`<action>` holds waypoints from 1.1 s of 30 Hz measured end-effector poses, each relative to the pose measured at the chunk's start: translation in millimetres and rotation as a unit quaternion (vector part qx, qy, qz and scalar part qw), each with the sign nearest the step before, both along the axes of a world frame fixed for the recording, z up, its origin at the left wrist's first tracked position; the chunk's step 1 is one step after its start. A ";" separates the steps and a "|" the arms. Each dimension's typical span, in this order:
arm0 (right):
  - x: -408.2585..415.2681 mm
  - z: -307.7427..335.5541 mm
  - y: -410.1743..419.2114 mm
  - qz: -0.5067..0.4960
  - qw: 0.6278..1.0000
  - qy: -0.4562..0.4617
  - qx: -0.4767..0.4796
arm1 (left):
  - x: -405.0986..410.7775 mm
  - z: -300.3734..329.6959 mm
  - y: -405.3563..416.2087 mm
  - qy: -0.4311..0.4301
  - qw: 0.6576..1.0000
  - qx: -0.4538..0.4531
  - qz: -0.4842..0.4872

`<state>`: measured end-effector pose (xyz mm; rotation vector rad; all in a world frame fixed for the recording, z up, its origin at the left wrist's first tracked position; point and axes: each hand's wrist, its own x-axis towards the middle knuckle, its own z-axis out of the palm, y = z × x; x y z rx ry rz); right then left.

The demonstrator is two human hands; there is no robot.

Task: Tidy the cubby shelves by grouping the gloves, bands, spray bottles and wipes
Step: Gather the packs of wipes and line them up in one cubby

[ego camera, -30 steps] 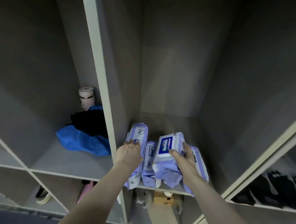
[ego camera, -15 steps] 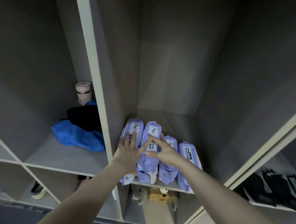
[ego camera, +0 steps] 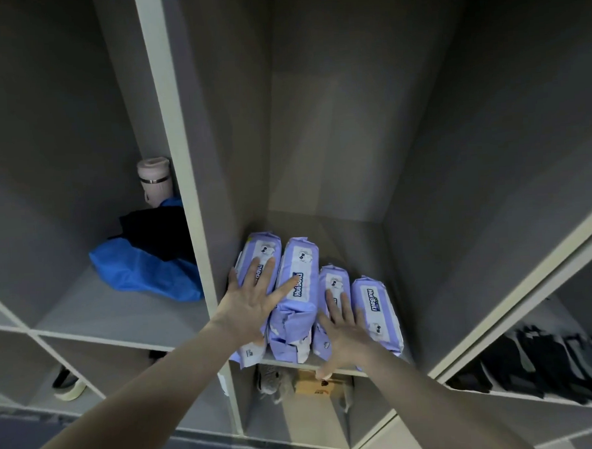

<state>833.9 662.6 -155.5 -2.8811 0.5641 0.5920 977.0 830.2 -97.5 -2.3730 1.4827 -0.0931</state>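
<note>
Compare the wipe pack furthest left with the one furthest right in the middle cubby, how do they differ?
The leftmost wipe pack sits against the cubby's left wall and reaches further back; the rightmost wipe pack sits nearer the front edge. The left hand presses flat on the leftmost pack, covering most of its label; the rightmost pack's blue label shows in full, with the right hand lying mostly on its neighbour. Both are lilac soft packs lying lengthwise on the same shelf.

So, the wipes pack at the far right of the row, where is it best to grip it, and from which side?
Probably its near end, from the front: the rightmost wipes pack lies lengthwise with that end overhanging the shelf edge, and its right flank is free.
</note>
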 end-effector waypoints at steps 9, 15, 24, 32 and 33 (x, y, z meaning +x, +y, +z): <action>-24.6 -20.9 12.2 -0.028 0.990 -0.134 0.030 | 2.2 0.9 -2.0 0.011 1.000 0.010 -0.001; -31.9 -0.4 8.2 -0.007 0.990 -0.124 0.071 | 4.5 -0.1 1.9 0.040 0.999 -0.008 0.002; -74.3 -2.5 -27.9 -0.157 0.981 -0.111 0.031 | 6.1 12.2 -1.6 0.097 0.995 0.027 0.001; -75.9 -6.7 -20.9 -0.127 0.986 -0.106 0.019 | 10.0 23.2 -1.9 0.103 0.993 0.057 -0.017; -74.6 -3.3 -20.6 -0.134 0.986 -0.095 0.025 | 9.0 21.4 0.1 0.083 0.995 0.053 -0.020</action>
